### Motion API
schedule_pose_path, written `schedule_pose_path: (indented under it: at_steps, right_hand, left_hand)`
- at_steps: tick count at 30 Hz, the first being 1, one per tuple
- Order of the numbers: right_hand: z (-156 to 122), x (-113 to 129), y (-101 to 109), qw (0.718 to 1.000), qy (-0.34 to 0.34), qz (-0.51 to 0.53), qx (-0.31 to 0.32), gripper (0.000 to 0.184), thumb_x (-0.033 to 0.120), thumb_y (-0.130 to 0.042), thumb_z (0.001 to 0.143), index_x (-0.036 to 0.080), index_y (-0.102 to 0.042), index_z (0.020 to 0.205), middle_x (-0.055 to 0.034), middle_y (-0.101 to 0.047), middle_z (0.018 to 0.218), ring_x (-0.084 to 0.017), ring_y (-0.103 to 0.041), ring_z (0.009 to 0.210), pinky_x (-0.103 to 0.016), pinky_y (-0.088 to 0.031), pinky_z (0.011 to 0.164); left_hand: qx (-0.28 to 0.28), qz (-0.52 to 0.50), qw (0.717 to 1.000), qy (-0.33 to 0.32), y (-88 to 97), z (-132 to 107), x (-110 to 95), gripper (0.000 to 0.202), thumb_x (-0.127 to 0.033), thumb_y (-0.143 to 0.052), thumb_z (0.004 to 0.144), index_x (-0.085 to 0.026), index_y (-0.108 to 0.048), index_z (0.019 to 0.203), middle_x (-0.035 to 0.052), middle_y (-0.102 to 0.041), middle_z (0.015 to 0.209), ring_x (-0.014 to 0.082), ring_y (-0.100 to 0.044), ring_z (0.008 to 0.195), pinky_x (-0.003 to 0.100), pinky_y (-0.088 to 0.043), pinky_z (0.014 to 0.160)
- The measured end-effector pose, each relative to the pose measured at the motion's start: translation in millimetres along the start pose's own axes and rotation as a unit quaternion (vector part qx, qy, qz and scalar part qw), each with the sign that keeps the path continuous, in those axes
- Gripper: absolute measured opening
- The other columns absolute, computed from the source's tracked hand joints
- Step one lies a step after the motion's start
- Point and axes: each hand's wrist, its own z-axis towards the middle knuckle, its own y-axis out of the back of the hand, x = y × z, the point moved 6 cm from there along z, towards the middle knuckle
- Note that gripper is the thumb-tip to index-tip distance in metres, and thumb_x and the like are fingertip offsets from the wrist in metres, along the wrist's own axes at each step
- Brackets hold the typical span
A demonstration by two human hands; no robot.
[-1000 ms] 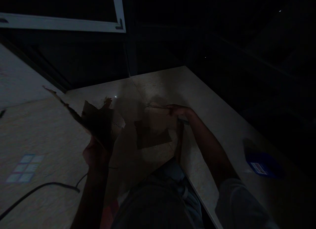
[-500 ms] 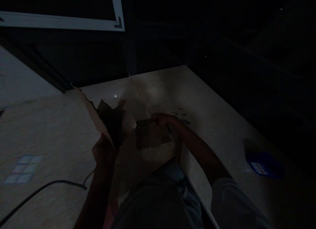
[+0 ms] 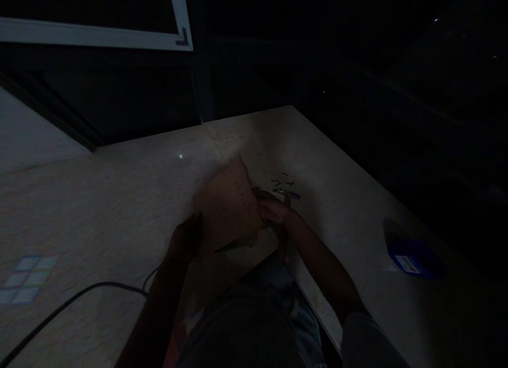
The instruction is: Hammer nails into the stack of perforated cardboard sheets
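Observation:
The scene is very dim. A piece of brown cardboard with rows of small marks on its face is tilted up in front of me. My left hand is closed on its lower left edge. At its right edge my right hand is closed too, with the fingers partly hidden. Just beyond the right hand lies a hammer, its metal head showing and its handle mostly behind my wrist. Several small dark nails or screws are scattered beside the hammer head.
A blue container with a white label stands at the right on the pale stone surface. From the left a dark cable curves toward my left forearm. A window frame is at the back left. More cardboard lies below the held piece.
The cardboard has swung from standing nearly edge-on at the left to facing me, further right. My left hand has moved right with it, and my right hand is now at its right edge.

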Motion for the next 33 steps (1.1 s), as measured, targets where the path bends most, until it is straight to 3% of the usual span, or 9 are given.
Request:
schedule_pose_path:
  at_steps: [4, 7, 12, 15, 19, 23, 25, 30, 33]
  right_hand:
    - [-11, -8, 14, 0.998, 0.006, -0.026, -0.051, 0.038, 0.024, -0.08, 0.056, 0.021, -0.074, 0.093, -0.0023, -0.075, 0.092, -0.019, -0.069, 0.073, -0.025, -0.055, 0.054]
    - [-35, -4, 42, 0.989, 0.025, -0.026, -0.144, 0.034, 0.022, -0.079, 0.055, 0.021, -0.074, 0.089, -0.0031, -0.074, 0.089, -0.021, -0.068, 0.073, -0.025, -0.053, 0.049]
    - [-107, 2, 99, 0.929, 0.12, 0.027, -0.35, 0.024, 0.029, -0.075, 0.065, 0.032, -0.067, 0.087, -0.0041, -0.071, 0.105, -0.027, -0.067, 0.098, -0.034, -0.057, 0.058]
    - [-150, -5, 111, 0.887, 0.175, 0.068, -0.422, 0.024, 0.03, -0.074, 0.067, 0.037, -0.062, 0.087, -0.0032, -0.069, 0.108, -0.03, -0.063, 0.111, -0.044, -0.061, 0.073]
    - [-178, -26, 95, 0.858, 0.207, 0.122, -0.454, 0.025, 0.031, -0.075, 0.067, 0.038, -0.06, 0.086, -0.0025, -0.069, 0.11, -0.031, -0.059, 0.12, -0.051, -0.059, 0.085]
    - [-160, -49, 62, 0.868, 0.201, 0.147, -0.429, 0.024, 0.029, -0.075, 0.068, 0.036, -0.06, 0.085, 0.0003, -0.069, 0.097, -0.027, -0.065, 0.108, -0.052, -0.058, 0.088]
    - [-139, -61, 44, 0.885, 0.185, 0.185, -0.384, 0.023, 0.025, -0.075, 0.067, 0.033, -0.061, 0.084, 0.0024, -0.067, 0.09, -0.022, -0.067, 0.097, -0.05, -0.058, 0.09]
    - [-95, -78, 14, 0.891, 0.146, 0.284, -0.323, 0.029, 0.017, -0.078, 0.061, 0.029, -0.061, 0.08, 0.0054, -0.064, 0.08, -0.016, -0.064, 0.077, -0.048, -0.058, 0.087]
    - [-81, -77, 6, 0.886, 0.157, 0.292, -0.323, 0.034, 0.012, -0.079, 0.058, 0.029, -0.06, 0.08, 0.0072, -0.063, 0.078, -0.015, -0.063, 0.076, -0.047, -0.057, 0.089]
  left_hand:
    - [0.015, 0.029, 0.999, -0.004, -2.0, -6, -4, 0.031, -0.045, -0.076, 0.068, -0.017, -0.075, 0.082, 0.0113, -0.074, 0.078, 0.036, -0.069, 0.093, 0.043, -0.057, 0.078]
    - [-0.001, 0.04, 0.999, -0.022, 5.8, -6, -10, 0.035, -0.05, -0.073, 0.07, -0.017, -0.074, 0.08, 0.0111, -0.073, 0.076, 0.0363, -0.068, 0.092, 0.043, -0.056, 0.075]
    - [-0.018, 0.068, 0.996, -0.047, 8.8, 1, -16, 0.035, -0.051, -0.074, 0.066, -0.017, -0.067, 0.071, 0.0085, -0.068, 0.069, 0.0328, -0.065, 0.085, 0.038, -0.053, 0.068]
    - [0.006, 0.025, 0.999, -0.045, -6.3, 4, -9, 0.043, -0.056, -0.074, 0.064, -0.015, -0.066, 0.077, 0.0067, -0.066, 0.068, 0.0275, -0.064, 0.077, 0.035, -0.053, 0.065]
    - [0.096, -0.092, 0.991, -0.013, -45.1, 3, 6, 0.057, -0.06, -0.075, 0.061, -0.014, -0.066, 0.094, 0.0065, -0.07, 0.077, 0.0234, -0.067, 0.074, 0.033, -0.054, 0.066]
    - [0.1, -0.066, 0.992, 0.024, -67.0, 9, 19, 0.055, -0.059, -0.075, 0.059, -0.013, -0.067, 0.088, 0.0063, -0.07, 0.073, 0.0235, -0.067, 0.072, 0.032, -0.053, 0.063]
    - [0.078, -0.024, 0.997, 0.01, -67.2, 14, 22, 0.048, -0.056, -0.07, 0.064, -0.013, -0.068, 0.085, 0.0066, -0.07, 0.073, 0.0244, -0.068, 0.075, 0.031, -0.052, 0.063]
    - [0.037, 0.088, 0.985, -0.147, -55.3, 19, 13, 0.038, -0.046, -0.059, 0.074, -0.015, -0.07, 0.093, 0.0127, -0.075, 0.099, 0.0287, -0.067, 0.099, 0.033, -0.052, 0.077]
    - [0.022, 0.075, 0.985, -0.156, -47.1, 22, 19, 0.04, -0.042, -0.062, 0.07, -0.014, -0.069, 0.098, 0.0157, -0.073, 0.104, 0.0291, -0.067, 0.098, 0.036, -0.053, 0.081]
